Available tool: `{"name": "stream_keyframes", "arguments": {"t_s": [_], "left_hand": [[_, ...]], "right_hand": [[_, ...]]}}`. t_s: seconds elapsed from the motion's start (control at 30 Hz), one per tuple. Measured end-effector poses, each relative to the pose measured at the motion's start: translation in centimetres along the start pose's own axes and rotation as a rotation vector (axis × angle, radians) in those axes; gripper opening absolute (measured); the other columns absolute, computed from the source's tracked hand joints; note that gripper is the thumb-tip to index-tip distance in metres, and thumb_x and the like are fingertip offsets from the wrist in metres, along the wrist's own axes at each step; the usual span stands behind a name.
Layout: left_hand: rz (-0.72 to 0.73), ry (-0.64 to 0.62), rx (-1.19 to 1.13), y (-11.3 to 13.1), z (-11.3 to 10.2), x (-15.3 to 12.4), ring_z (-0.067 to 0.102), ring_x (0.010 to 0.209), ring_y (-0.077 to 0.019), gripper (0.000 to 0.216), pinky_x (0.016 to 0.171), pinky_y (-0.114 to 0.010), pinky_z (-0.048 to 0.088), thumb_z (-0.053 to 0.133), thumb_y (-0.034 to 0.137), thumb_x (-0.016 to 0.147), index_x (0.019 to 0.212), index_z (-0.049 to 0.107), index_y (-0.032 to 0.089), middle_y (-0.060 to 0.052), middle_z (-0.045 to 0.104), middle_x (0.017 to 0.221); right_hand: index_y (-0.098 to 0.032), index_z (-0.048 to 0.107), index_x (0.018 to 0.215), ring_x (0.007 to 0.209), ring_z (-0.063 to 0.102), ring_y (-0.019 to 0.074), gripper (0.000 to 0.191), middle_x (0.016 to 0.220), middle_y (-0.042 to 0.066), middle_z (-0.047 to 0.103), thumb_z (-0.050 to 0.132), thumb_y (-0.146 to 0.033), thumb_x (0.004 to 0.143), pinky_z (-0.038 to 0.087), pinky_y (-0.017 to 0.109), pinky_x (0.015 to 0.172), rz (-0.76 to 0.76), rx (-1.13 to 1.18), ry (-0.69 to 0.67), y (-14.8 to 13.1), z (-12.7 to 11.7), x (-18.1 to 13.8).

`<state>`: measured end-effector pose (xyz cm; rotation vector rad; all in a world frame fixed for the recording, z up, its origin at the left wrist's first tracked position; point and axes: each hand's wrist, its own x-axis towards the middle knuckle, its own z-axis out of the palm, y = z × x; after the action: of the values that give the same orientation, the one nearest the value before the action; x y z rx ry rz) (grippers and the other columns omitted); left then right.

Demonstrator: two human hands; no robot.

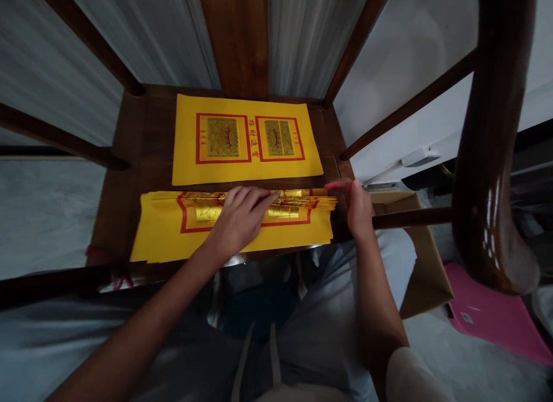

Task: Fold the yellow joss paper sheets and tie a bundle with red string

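Note:
A fanned stack of yellow paper sheets (164, 229) with red borders and gold foil lies along the near edge of a dark wooden chair seat (142, 131). My left hand (239, 217) lies flat on the stack, fingers stretched out toward the gold foil. My right hand (356, 206) is at the stack's right end, its fingers held together against the sheet edges. Behind the stack lies a single yellow sheet (246, 140) with two red-framed gold panels.
Dark wooden chair rails (412, 105) and a thick glossy post (492, 148) stand to the right. A cardboard box (425, 269) and a pink flat object (496, 318) lie at the lower right. My grey-clad legs are below the seat.

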<state>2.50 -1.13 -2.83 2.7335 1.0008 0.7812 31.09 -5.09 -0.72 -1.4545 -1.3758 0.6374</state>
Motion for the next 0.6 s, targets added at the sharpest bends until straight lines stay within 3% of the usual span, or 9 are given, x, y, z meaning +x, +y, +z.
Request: {"name": "stream_keyframes", "arguments": {"t_s": [0.2,0.37,0.6], "left_hand": [[-0.024,-0.006,-0.015,0.03,0.2,0.0,0.064,0.115,-0.032,0.054,0.103,-0.052,0.049,0.052,0.007,0.097,0.148,0.063,0.024,-0.013,0.072,0.123],[-0.028,-0.022,0.003,0.09,0.33,0.21,0.066,0.116,-0.0317,0.042,0.103,-0.051,0.048,0.049,0.008,0.1,0.136,0.068,0.019,-0.014,0.074,0.124],[-0.017,-0.061,0.028,0.22,0.05,0.4,0.063,0.13,-0.0332,0.045,0.108,-0.053,0.045,0.047,0.004,0.099,0.137,0.065,0.018,-0.013,0.067,0.146]], "right_hand": [[-0.023,0.079,0.115,0.125,0.069,0.0269,0.064,0.127,0.011,0.075,0.036,-0.069,0.106,0.053,0.046,0.111,-0.066,-0.187,-0.185,0.26,-0.19,0.11],[-0.024,0.08,0.114,0.122,0.07,0.0269,0.061,0.127,0.01,0.076,0.038,-0.067,0.107,0.055,0.045,0.108,-0.071,-0.208,-0.205,0.34,-0.32,0.03],[-0.024,0.08,0.112,0.121,0.072,0.0293,0.057,0.123,0.011,0.078,0.04,-0.064,0.107,0.056,0.049,0.107,-0.106,-0.303,-0.228,0.11,-0.45,-0.06]]}}
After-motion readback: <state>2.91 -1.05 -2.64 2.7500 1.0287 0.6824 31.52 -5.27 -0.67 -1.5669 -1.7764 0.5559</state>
